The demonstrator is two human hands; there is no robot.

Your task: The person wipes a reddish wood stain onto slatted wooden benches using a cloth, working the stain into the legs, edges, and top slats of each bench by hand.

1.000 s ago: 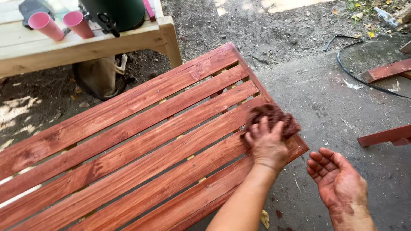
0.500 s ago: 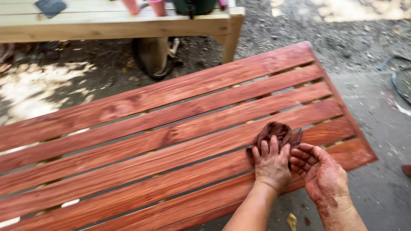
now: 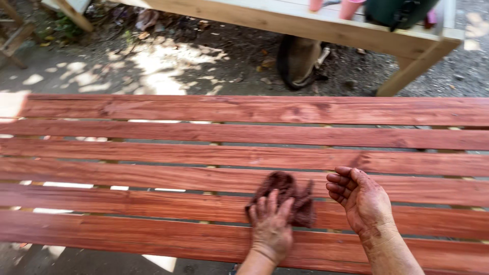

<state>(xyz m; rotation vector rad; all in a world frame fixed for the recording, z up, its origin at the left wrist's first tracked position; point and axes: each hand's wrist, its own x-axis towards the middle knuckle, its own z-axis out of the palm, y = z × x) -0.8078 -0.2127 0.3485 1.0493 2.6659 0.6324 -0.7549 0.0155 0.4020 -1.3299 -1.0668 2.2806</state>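
1. The left hand point(image 3: 271, 228) presses flat on a dark, stain-soaked rag point(image 3: 285, 196), so the near part of the rag is hidden under the palm; its fingers point(image 3: 268, 203) lie spread and extended over the cloth, pressing rather than clutching it.
2. The right hand point(image 3: 362, 200) hovers just beside the rag, palm turned toward it, fingers curled loosely and holding nothing; both forearms are cut off by the bottom edge.
3. The rag lies on the fourth and fifth slats from the far side of the red-stained slatted table point(image 3: 153, 153), right of its middle.
4. Beyond it stands a pale wooden workbench point(image 3: 305, 23), its top cropped by the upper edge (only the bases of two pink cups point(image 3: 338, 6) and part of a dark green container point(image 3: 400, 11) show). A brownish shape point(image 3: 298, 61) under it is hard to make out.
5. Against half a second ago, the view now faces the slats square on; they run level across the picture, and their right end, in view then, has gone out of frame. The left hand and rag have slid toward the slats' middle, and the right hand, then close against the left, is now apart.
6. Long bare stretches of slat lie open to the left of the rag; neither end of the slats is in view.
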